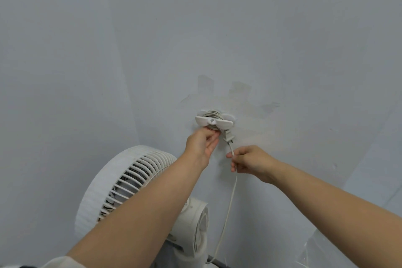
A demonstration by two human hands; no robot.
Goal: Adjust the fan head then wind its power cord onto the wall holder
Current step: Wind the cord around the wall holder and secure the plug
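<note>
A white cord holder (226, 122) is stuck to the pale wall, with several turns of grey-white power cord (214, 114) wound round it. The plug (228, 136) hangs just below the holder. My left hand (202, 143) reaches up to the holder's underside, fingers curled at the wound cord. My right hand (250, 162) pinches the cord just under the plug; from there the cord drops to the floor. The white fan (121, 183) stands at lower left, its grille tilted upward, partly hidden by my left forearm.
The fan's motor housing (199, 224) and stand sit close to the wall below my hands. Patchy marks show on the wall (239, 91) above the holder. A dark object lies at the floor edge near the cord's lower end.
</note>
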